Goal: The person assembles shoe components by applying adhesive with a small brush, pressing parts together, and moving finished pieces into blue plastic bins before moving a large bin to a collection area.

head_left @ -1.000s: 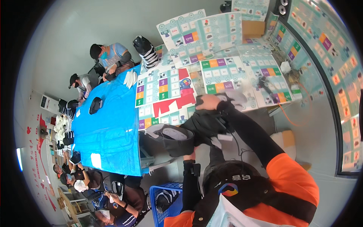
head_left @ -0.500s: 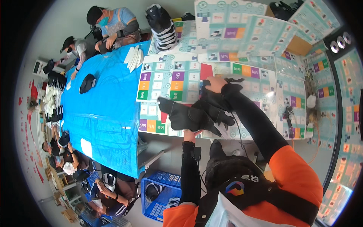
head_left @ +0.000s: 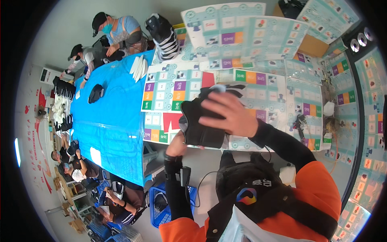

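A black fabric piece (head_left: 205, 125), with several panels and a grey inner side showing at its left edge, is held above the near edge of the patterned table. My left hand (head_left: 176, 145) grips its lower left edge, with fingers partly hidden behind the fabric. Over its upper right side, my right hand (head_left: 229, 115) lies with fingers spread, smeared by motion. A pale, light-coloured bit shows at the top of the piece. Under and behind it, red flat shapes (head_left: 208, 79) lie on the printed table covering (head_left: 161, 80). The exact kind of the black item is unclear.
On the left stretches a blue-covered table (head_left: 113, 121) with a black item (head_left: 96, 93) and white flat pieces (head_left: 139, 68). A black-and-white stack (head_left: 162, 38) stands behind. Printed boards (head_left: 225, 32) lean at the back. A blue basket (head_left: 155, 218) sits below; several people work leftward.
The black piece has been gathered and turned more upright between my hands. My left hand has shifted left to its edge; my right has moved down, fingers spreading over it.
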`<state>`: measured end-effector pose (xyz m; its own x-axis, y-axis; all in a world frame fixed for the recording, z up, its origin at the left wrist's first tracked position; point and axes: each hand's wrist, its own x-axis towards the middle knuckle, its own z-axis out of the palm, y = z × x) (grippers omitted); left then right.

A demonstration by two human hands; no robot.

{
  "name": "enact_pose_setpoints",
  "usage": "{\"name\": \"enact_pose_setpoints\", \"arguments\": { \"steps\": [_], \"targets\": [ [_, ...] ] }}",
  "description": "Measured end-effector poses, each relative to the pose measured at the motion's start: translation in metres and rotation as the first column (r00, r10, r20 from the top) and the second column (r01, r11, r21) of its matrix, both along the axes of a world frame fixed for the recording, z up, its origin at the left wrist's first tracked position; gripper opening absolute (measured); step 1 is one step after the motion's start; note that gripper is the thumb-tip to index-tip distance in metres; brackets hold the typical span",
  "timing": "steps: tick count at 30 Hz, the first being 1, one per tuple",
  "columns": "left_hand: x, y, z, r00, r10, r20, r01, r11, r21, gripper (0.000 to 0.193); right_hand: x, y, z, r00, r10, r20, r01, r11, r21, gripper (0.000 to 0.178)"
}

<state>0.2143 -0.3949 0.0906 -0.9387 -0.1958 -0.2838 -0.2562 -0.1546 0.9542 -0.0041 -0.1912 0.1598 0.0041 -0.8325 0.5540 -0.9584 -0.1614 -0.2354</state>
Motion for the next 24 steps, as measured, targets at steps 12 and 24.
{"name": "enact_pose_setpoints", "arguments": {
  "steps": [12, 24],
  "targets": [
    [-0.129, 0.258, -0.079, 0.82, -0.51, 0.259, 0.226, 0.705, 0.672, 0.035, -0.066, 0.295, -0.033, 0.96, -0.212, 0.182, 0.183, 0.97, 0.16, 0.059],
    [-0.158, 0.355, -0.152, 0.981, 0.139, -0.136, -0.194, 0.754, -0.628, 0.029, -0.059, 0.355, -0.232, 0.482, -0.469, 0.74, 0.412, 0.867, 0.282, 0.038]
  ]
}}
